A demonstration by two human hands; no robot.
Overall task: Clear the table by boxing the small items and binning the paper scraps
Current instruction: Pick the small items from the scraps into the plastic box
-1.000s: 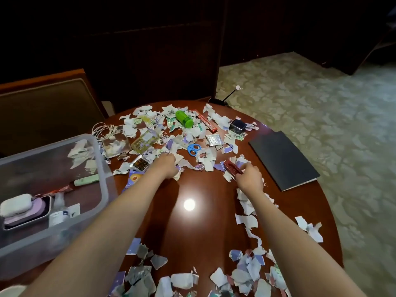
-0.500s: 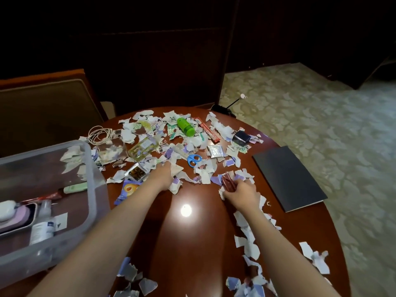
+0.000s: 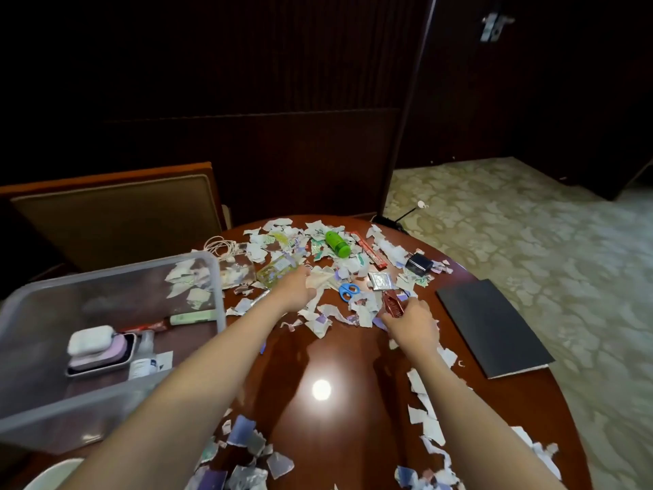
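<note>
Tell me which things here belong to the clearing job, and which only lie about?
Job: box, paper scraps, scissors, green bottle, red packet in right hand, left hand.
Lying about: black notebook, chair.

Dim room, glare spot on the table (image 3: 353,369), edges perhaps slightly warped.

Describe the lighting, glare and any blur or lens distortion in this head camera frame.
Head view: a round glare spot sits on the glossy table between the forearms; the wall behind is nearly black, the carpet evenly lit. Wide-angle stretch enlarges the forearms and the plastic box. The left hand is slightly motion-blurred; the right hand holding the red packet is sharper.
</note>
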